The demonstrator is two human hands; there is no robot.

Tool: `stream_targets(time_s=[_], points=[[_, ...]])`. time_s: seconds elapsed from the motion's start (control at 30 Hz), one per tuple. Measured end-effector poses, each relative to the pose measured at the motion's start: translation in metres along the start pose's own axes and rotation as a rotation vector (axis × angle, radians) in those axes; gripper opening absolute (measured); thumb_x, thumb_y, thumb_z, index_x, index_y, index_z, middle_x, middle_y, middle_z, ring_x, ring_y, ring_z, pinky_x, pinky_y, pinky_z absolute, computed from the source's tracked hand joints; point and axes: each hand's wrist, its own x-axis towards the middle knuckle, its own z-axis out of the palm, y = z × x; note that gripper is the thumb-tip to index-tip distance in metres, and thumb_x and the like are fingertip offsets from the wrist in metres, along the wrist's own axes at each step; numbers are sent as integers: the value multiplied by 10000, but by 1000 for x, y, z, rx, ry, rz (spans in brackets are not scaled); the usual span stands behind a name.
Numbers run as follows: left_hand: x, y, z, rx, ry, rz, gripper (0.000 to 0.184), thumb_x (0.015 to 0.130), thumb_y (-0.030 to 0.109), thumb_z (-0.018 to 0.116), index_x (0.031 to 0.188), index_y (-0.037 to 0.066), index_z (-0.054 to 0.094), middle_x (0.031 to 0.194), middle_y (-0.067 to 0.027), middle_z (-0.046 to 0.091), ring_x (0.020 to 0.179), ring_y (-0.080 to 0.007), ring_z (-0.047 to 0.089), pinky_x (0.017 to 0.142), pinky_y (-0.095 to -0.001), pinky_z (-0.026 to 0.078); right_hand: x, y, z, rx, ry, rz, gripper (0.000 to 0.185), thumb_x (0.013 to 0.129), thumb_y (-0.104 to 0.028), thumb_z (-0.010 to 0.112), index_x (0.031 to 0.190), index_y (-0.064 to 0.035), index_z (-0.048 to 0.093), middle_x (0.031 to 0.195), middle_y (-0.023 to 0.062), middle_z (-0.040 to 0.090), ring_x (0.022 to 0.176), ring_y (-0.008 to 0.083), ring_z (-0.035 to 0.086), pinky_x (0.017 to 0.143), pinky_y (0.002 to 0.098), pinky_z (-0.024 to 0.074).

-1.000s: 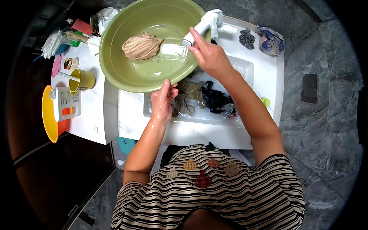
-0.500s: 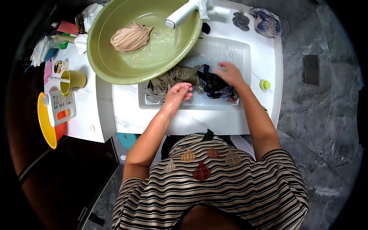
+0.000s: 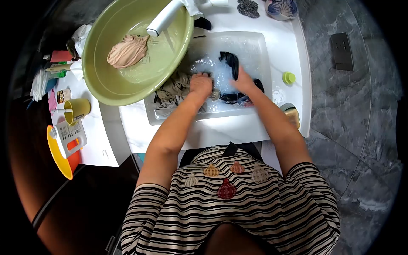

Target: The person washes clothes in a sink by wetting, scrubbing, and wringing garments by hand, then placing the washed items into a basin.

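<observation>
My left hand (image 3: 201,85) presses down on an olive-brown wet garment (image 3: 173,88) at the left of the sink, its fingers curled into the cloth. Over the soapy water, my right hand (image 3: 244,81) touches a black wet garment (image 3: 231,63). Blur and water hide how its fingers lie. The black cloth stretches away from me, and more of it lies low in the water beside my wrist. Both garments are in the rectangular white sink (image 3: 260,46), partly under water.
A large green basin (image 3: 178,70) holding water and a peach cloth (image 3: 128,52) overhangs the sink's left side, under a white faucet (image 3: 163,19). A lime-green cap (image 3: 289,77) sits at right. A yellow cup (image 3: 78,110) and white jug (image 3: 70,135) stand at left.
My left hand has moved onto the olive garment, its fingers now down in the cloth. My right hand has lowered, and the bunched black garment is now spread out. The view has shifted slightly.
</observation>
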Motion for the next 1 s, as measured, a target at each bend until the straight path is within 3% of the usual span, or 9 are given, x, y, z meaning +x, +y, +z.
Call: stream_targets(time_s=[0.13,0.27,0.33,0.43,0.53,0.6,0.67,0.8,1.0], points=[[16,6,-14,120,-424,-121,186,763,162,589,908,124,698,981,-94,672,955,-345,613,860,-409,477,10,-2,-27,187,-362,320,707,681,-192,692,1319,-49,425,1094,241,607,995,345,602,877,378,457],[25,9,-10,-521,40,-152,307,835,371,570,947,110,686,923,-115,684,878,-319,640,817,-412,498,-8,-44,-15,405,189,430,536,733,-125,597,1251,-47,482,1085,234,611,1014,350,594,888,387,452],[28,16,-9,-2108,-159,-705,485,844,550,542,1002,108,662,901,-121,676,857,-297,635,821,-420,499,-27,-68,-4,350,111,138,494,769,-166,578,1235,-31,486,1126,252,586,1050,386,569,914,408,441],[31,12,-6,-2453,-334,-469,579,867,608,473,1051,77,610,942,-105,650,799,-282,631,768,-412,527,-68,-138,-24,176,84,-128,415,781,-329,643,1069,-47,546,930,211,605,902,393,587,793,458,477],[33,13,15,-2523,-358,-411,477,901,551,454,1001,105,589,868,-104,642,711,-269,613,698,-373,531,-88,-163,-31,-67,135,-295,246,827,-299,628,882,-72,549,748,131,563,677,352,584,598,441,484],[34,4,31,-2604,-778,44,457,908,548,426,979,125,584,884,-109,631,740,-274,604,719,-373,523,-82,-161,-30,-136,146,-360,248,831,-330,611,843,-88,560,730,116,573,647,347,590,579,427,492],[13,37,10,-2643,-272,-367,469,919,556,371,946,137,580,929,-103,622,834,-276,590,801,-410,497,-64,-146,-27,-146,239,-504,276,861,-366,558,767,-107,558,645,97,543,578,348,569,529,427,477],[18,72,-28,-2298,-75,-901,412,909,465,376,887,114,590,930,-84,629,891,-251,596,813,-400,481,-25,-112,-43,-46,225,-176,253,875,-306,511,815,-92,632,839,176,641,728,370,613,659,438,496],[31,65,-12,-2348,251,-539,279,927,319,494,996,62,579,932,-50,627,830,-194,594,743,-353,481,34,-28,-25,601,179,438,520,844,-454,536,946,42,653,884,215,661,865,298,637,780,380,456]])
